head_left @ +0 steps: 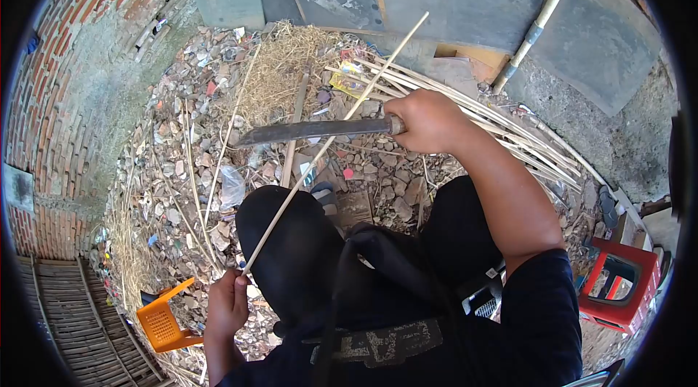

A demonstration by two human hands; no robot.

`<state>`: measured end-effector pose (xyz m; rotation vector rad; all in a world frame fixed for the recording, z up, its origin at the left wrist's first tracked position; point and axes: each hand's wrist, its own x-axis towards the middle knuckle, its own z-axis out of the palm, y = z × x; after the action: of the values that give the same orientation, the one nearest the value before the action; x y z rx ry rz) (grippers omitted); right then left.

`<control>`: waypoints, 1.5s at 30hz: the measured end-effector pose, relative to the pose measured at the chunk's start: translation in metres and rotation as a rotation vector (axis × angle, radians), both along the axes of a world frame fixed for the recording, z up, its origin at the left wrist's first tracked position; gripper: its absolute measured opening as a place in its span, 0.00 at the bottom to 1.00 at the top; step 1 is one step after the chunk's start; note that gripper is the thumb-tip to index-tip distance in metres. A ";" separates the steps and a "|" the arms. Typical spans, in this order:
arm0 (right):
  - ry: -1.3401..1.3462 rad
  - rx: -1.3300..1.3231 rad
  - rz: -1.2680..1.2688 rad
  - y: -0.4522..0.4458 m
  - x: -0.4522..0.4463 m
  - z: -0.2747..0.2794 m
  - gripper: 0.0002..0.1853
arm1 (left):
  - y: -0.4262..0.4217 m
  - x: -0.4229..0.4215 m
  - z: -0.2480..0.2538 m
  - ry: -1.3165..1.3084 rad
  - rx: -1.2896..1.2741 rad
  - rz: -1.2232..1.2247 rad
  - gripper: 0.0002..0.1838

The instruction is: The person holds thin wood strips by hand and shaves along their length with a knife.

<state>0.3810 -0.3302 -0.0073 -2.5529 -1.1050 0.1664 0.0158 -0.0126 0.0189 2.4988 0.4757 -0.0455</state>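
Observation:
My right hand point(429, 122) is closed round the handle of a machete point(316, 132), whose long dark blade points left. The blade crosses a thin bamboo strip point(361, 96); whether they touch I cannot tell. That strip slants from lower left to upper right, passing over my knee. Its lower end is pinched in my left hand point(227, 303), between thumb and fingers. Beyond my right hand lies a bundle of similar pale bamboo strips point(502, 129) on the ground.
Rubble and stones point(389, 183) cover the ground, with a heap of shavings point(287, 60) at the back. An orange plastic chair or stool point(163, 321) is at left, a red plastic stool point(622, 281) at right. A brick wall point(73, 96) rises left; a pole point(534, 31) leans at back right.

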 end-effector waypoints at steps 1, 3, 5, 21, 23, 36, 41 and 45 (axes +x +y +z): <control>0.009 -0.011 0.000 0.001 0.000 0.000 0.13 | 0.002 -0.001 -0.001 0.020 -0.017 -0.003 0.19; 0.030 -0.019 0.002 0.000 0.002 0.000 0.13 | 0.007 -0.004 -0.003 0.057 -0.054 -0.002 0.20; 0.060 -0.005 0.001 -0.002 0.007 -0.002 0.13 | 0.005 -0.006 0.000 0.075 -0.076 -0.002 0.20; 0.214 -0.003 -0.065 0.009 0.023 -0.025 0.16 | 0.003 -0.009 -0.012 0.075 0.061 -0.014 0.17; 0.140 -0.014 -0.054 0.007 0.015 -0.017 0.14 | -0.001 -0.009 -0.012 0.057 0.093 0.006 0.14; 0.148 0.063 -0.157 -0.008 0.040 -0.035 0.15 | -0.002 -0.007 -0.005 0.048 0.362 -0.081 0.10; 0.094 0.015 -0.008 0.009 0.012 -0.026 0.15 | 0.006 -0.007 -0.021 0.052 0.346 -0.071 0.11; 0.254 0.072 -0.192 -0.007 0.046 -0.035 0.16 | 0.009 -0.010 -0.028 0.009 0.369 -0.084 0.13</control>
<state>0.4272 -0.3372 -0.0422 -2.4717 -0.7542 0.3824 0.0058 -0.0040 -0.0086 2.8813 0.4127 -0.0017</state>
